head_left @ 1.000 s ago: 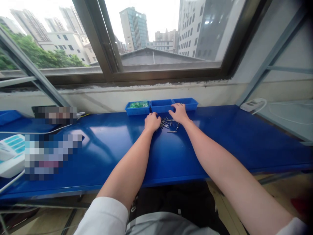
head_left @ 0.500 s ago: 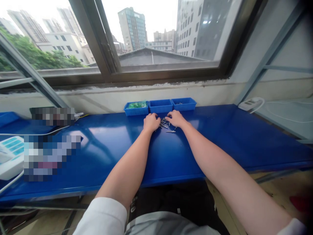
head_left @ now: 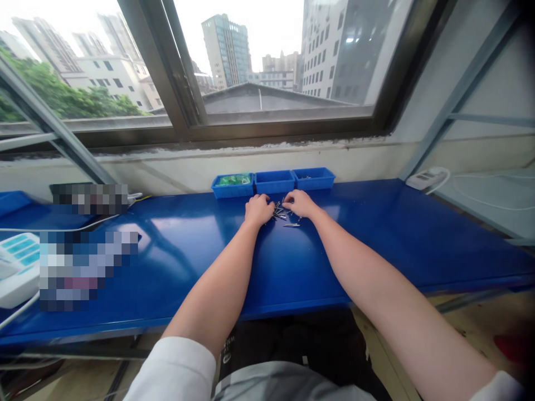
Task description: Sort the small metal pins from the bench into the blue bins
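Several thin metal pieces (head_left: 278, 211) lie in a loose pile on the blue table (head_left: 288, 267), between my two hands. My left hand (head_left: 259, 209) rests at the pile's left side, fingers curved; whether it grips a piece is hidden. On the right side, my right hand (head_left: 299, 203) has its thumb and fingertips close together at the pile, with a small dark piece showing at the tips. One pair of pieces (head_left: 291, 225) lies nearer to me, apart from the pile.
Behind my hands stand a blue bin with green packets (head_left: 233, 180), a middle blue bin (head_left: 275, 181) and a right blue bin (head_left: 313, 177) with small pieces. A power strip (head_left: 427, 177) sits at back right, a white device (head_left: 20, 267) at left.
The fingers of my right hand have shifted slightly left and toward the pile, and a small piece now shows at their tips. My left hand has hardly moved.
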`<state>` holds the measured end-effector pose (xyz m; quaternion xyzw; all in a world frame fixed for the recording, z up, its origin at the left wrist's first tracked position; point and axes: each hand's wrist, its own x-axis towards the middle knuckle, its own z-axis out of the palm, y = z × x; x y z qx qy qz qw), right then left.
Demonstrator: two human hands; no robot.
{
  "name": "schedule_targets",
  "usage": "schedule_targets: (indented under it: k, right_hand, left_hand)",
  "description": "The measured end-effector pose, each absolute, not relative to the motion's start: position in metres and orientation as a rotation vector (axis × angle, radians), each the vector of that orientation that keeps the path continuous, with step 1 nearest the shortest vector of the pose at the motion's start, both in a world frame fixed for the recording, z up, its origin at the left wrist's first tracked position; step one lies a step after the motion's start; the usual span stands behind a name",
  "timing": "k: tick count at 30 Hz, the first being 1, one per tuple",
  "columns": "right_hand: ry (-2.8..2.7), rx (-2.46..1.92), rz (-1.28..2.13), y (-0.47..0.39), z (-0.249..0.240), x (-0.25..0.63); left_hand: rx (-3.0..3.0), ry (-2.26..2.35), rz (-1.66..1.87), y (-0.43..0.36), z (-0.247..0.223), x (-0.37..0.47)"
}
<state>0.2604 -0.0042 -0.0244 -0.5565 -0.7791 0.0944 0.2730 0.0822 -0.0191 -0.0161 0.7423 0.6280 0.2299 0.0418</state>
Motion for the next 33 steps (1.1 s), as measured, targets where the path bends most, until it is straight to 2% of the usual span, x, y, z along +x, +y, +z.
schedule_targets:
  k: [13,19,25,33]
  right_hand:
    - [-2.127,-1.509,0.334,-0.008,-0.018,0.260]
    - [-2.056,-1.381,0.342,-0.009,-0.018,0.259]
    - [-1.931,-1.281,0.431,-0.012,-0.011,0.253]
    - [-2.005,-1.223,0.448,-0.018,-0.001,0.249]
  left_hand:
    - [2.286,1.917,0.704,-0.019,-0.017,0.082]
    - [2.250,1.889,0.792,-0.022,-0.013,0.083]
    - [2.342,1.714,1.011,-0.026,-0.012,0.085]
    - [2.418,1.483,1.011,-0.028,-0.009,0.087]
